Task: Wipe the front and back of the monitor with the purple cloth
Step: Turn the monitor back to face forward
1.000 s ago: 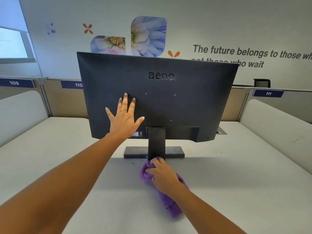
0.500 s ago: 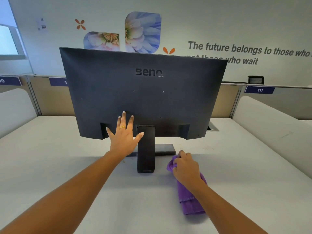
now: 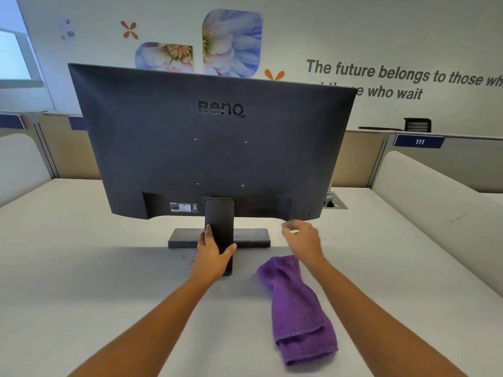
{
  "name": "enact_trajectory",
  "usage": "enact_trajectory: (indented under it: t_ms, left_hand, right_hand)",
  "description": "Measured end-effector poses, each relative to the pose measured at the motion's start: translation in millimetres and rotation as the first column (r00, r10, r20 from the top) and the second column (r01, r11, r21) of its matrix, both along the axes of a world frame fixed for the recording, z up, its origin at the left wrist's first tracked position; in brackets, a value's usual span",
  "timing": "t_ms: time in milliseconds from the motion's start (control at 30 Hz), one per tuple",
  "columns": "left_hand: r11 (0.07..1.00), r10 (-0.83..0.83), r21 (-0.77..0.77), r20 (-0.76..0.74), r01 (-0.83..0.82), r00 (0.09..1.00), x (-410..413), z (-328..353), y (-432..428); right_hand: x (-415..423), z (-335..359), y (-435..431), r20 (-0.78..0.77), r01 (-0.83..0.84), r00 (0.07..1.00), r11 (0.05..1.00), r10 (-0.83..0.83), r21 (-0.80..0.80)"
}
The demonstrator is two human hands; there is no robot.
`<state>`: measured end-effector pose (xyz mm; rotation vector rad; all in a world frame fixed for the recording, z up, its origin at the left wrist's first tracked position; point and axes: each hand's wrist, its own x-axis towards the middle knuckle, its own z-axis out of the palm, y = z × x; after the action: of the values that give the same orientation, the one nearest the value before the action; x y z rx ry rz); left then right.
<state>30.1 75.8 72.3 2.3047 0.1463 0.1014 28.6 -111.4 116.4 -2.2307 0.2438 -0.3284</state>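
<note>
Wrapped round the stand's upright post [image 3: 220, 213], my left hand [image 3: 211, 257] has its fingers lying along the post's left side and the thumb hooked across to its right edge, a snug hold low on the post, just above the flat base [image 3: 253, 236]. A gold ring [image 3: 200, 245] shows on one finger. My right hand [image 3: 302, 239] holds nothing; it hangs in the air just under the monitor's [image 3: 212, 148] lower right edge, fingers loosely bent and a little blurred, so I cannot tell whether the tips touch the casing. That monitor stands on the white desk [image 3: 81, 268] with its dark back toward me. My purple cloth [image 3: 296, 308] lies loose and rumpled on the desk to the right of the stand, beside my right forearm, with neither hand on it.
</note>
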Motion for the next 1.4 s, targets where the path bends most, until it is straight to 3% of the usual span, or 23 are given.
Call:
enact_trajectory:
  t_ms: [133, 200, 300, 467, 633, 733, 833, 1067, 1167, 1400]
  left_hand:
    - [0.958, 0.089, -0.278, 0.073, -0.065, 0.993, 0, 5, 0]
    - [0.932, 0.146, -0.345, 0.082, -0.109, 0.986, -1, 9, 4]
    - [0.899, 0.248, -0.390, 0.085, -0.197, 0.965, -1, 15, 15]
    - [0.787, 0.414, -0.498, -0.010, -0.364, 0.910, 8, 26, 63]
    - [0.727, 0.535, -0.494, -0.027, -0.477, 0.844, 26, 50, 138]
    - [0.735, 0.543, -0.467, -0.029, -0.491, 0.839, 36, 63, 167]
    - [0.760, 0.532, -0.434, -0.013, -0.484, 0.847, 42, 74, 182]
    - [0.848, 0.409, -0.378, 0.018, -0.373, 0.912, 55, 79, 191]
    - [0.857, 0.367, -0.388, 0.001, -0.338, 0.930, 59, 79, 194]
    - [0.845, 0.331, -0.478, 0.118, -0.239, 0.936, 53, 71, 196]
  right_hand:
    - [-3, -20, 62, -0.134, -0.301, 0.945, 0.954, 0.298, -0.004]
    - [-2, -25, 92, -0.156, -0.366, 0.921, 0.930, 0.357, -0.032]
    - [-1, -32, 126, -0.151, -0.275, 0.954, 0.956, 0.259, -0.098]
    - [-5, -44, 160, -0.168, -0.148, 0.976, 0.988, 0.139, -0.046]
    - [-1, -45, 181, -0.223, -0.053, 0.975, 0.991, 0.024, -0.123]
    - [1, -44, 193, -0.222, 0.011, 0.974, 0.993, -0.037, -0.117]
    - [6, -47, 207, -0.077, 0.145, 0.985, 0.980, -0.157, -0.138]
    - [14, -63, 207, -0.042, 0.161, 0.983, 0.952, -0.178, -0.262]
    - [18, -65, 204, -0.081, 0.111, 0.987, 0.962, -0.135, -0.250]
    - [26, -75, 170, -0.047, 0.059, 0.996, 0.948, -0.077, -0.312]
